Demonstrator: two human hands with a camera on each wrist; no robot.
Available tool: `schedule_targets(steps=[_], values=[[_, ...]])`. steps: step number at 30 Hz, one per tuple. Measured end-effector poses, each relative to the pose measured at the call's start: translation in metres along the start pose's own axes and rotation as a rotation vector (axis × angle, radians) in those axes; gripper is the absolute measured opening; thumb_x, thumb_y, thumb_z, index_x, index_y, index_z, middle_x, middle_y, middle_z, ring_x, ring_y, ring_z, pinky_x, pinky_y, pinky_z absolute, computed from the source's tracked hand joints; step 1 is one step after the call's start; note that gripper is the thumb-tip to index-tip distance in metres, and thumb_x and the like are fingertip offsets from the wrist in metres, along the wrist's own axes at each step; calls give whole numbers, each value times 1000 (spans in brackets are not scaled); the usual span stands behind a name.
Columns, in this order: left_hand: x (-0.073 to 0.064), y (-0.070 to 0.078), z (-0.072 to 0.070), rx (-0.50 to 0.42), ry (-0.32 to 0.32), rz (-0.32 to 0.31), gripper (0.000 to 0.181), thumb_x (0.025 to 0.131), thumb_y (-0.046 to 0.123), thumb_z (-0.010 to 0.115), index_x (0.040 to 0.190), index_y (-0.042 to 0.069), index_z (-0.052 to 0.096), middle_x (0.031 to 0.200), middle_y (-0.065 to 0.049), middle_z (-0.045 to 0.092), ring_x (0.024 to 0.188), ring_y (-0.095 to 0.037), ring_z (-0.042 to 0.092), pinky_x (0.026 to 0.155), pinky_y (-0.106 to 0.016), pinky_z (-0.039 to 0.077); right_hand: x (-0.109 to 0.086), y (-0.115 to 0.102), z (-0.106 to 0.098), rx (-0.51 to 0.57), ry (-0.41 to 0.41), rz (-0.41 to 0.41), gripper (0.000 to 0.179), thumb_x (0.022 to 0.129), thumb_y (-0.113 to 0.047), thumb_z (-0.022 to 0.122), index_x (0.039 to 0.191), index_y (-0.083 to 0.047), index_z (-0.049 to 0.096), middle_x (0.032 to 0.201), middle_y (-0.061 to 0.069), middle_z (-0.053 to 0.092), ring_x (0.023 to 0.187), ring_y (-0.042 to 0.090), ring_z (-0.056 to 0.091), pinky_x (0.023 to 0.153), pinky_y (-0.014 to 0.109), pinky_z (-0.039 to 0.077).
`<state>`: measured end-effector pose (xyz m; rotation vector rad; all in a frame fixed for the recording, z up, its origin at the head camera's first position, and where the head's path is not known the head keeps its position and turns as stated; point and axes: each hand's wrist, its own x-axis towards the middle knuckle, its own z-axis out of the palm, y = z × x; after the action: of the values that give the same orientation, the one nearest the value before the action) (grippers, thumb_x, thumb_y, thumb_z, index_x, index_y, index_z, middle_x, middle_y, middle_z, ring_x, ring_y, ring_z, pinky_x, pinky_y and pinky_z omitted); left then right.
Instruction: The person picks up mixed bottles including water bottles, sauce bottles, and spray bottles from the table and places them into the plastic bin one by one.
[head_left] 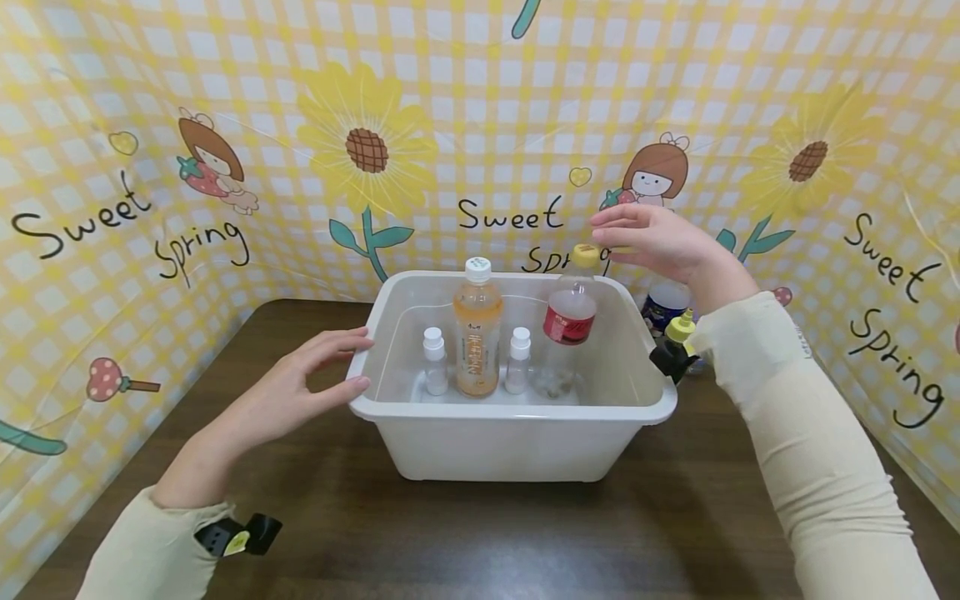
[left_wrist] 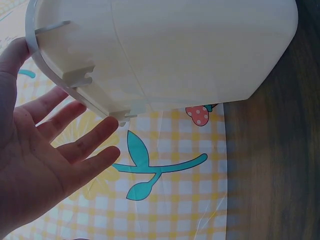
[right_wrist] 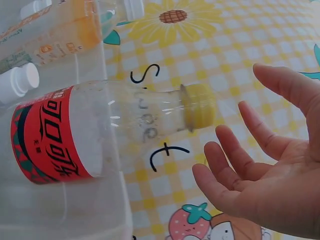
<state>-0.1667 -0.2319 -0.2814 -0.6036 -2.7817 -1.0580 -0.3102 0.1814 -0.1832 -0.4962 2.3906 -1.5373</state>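
A white plastic tub (head_left: 517,412) stands on the dark table. My left hand (head_left: 277,400) is at its left rim, thumb and fingers spread; in the left wrist view the left thumb touches the tub's rim (left_wrist: 31,30). Inside the tub, a clear cola bottle (head_left: 570,325) with a red label and yellow cap (right_wrist: 200,107) stands at the right. Beside that cap my right hand (head_left: 667,246) hovers with loosely bent fingers, holding nothing; a gap shows between them. Also upright in the tub are an orange drink bottle (head_left: 477,333) and two small white-capped bottles, one left (head_left: 434,367) and one right (head_left: 518,367).
Outside the tub on the right, partly behind my right forearm, stands a bottle with a dark blue label (head_left: 663,307). A yellow-green nozzle cap (head_left: 680,325) shows in front of it. Yellow checked cloth (head_left: 480,125) hangs around the back and sides of the table (head_left: 480,533).
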Motion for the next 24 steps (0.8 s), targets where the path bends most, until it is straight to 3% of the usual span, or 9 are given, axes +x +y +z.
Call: schedule_targets(steps=[7,11,16,20,24], values=[[0,-1,0,12,5,-1,44,89,28,63,131,19,51,142,-4,44,121,-28,53,92,-39,45,-14,-5,-10,7,6,-28,31,93,-26,57,121,-15,53,136,1,42,114,7,48,113,47,27],[-1,-1,0,13,2,0,44,90,28,62,131,19,51,143,-4,43,120,-28,53,92,-40,45,-22,-6,-16,3,3,-44,27,93,-27,57,119,-19,56,137,0,46,112,5,49,113,46,28],[-1,-1,0,4,0,-1,44,90,28,62,131,18,51,144,-5,43,120,-29,53,92,-47,44,-33,-3,-22,-13,28,-41,23,94,-26,56,116,-21,55,118,-14,54,108,4,52,101,26,41],[-1,-2,0,15,4,1,45,90,28,62,131,18,51,143,-4,43,120,-28,53,92,-40,45,-42,1,-25,-22,53,-41,25,94,-26,55,118,-19,53,113,-15,55,106,2,54,90,16,44],[-1,-2,1,21,8,4,45,89,28,63,131,18,51,143,-4,43,120,-28,54,90,-33,46,-49,6,-28,-48,86,-39,29,95,-28,54,121,-16,51,113,-15,56,106,2,55,88,14,45]])
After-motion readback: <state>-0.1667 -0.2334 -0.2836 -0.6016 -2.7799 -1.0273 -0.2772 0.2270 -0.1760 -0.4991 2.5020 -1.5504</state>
